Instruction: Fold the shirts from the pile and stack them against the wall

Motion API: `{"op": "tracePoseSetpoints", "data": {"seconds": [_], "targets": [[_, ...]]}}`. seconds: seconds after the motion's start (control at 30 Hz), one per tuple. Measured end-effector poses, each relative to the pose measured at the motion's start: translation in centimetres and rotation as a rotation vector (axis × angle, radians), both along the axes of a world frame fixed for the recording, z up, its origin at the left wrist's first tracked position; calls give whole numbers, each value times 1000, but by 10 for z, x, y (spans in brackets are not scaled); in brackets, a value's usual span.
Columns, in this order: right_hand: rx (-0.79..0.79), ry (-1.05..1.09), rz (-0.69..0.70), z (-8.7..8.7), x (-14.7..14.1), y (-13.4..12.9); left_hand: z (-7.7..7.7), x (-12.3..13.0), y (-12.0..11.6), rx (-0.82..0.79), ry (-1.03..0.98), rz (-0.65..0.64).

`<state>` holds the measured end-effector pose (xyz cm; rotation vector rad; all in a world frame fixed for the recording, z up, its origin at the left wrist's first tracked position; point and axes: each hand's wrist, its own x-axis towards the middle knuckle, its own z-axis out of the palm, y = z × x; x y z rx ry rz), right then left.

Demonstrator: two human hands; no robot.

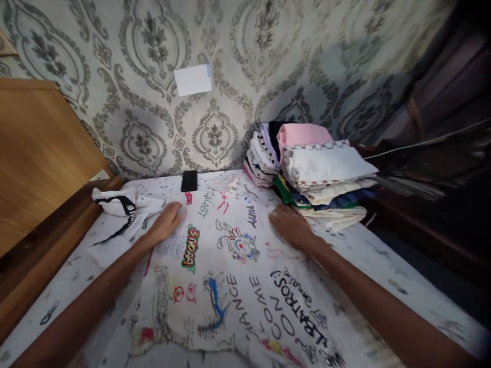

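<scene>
A white cloth garment (pixel 215 230) covered in hand-drawn pictures and lettering lies spread over a bed-like surface in front of me. At its upper left edge rests my left hand (pixel 168 223), fingers laid on the fabric. My right hand (pixel 290 226) touches the opposite edge with its fingers apart, close to the folded stack. Beside my left hand lies a crumpled white garment (pixel 115 204) with a black lettered band. The near end of the drawn-on garment runs toward the bottom of the view, slightly rumpled.
A stack of folded clothes (pixel 326 163) stands at the back right against the patterned wall (pixel 215 112). Near the wall lies a black phone-like object (pixel 189 180). Wooden furniture (pixel 42 153) borders the left side. The printed white sheet (pixel 402 276) extends right to a dark area.
</scene>
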<state>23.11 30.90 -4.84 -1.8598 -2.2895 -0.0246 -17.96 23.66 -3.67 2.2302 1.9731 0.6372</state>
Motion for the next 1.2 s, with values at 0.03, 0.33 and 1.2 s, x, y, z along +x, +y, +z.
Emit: {"op": "tracePoseSetpoints", "data": {"seconds": [0.03,0.33,1.2], "targets": [[37,-2,15,1,-5,2,5,-12,12,-5,12,80],[-4,94,514,11,-131,76,19,-41,94,-129,122,379],[-142,584,763,11,-239,-10,25,-17,-45,-212,-74,371]]}}
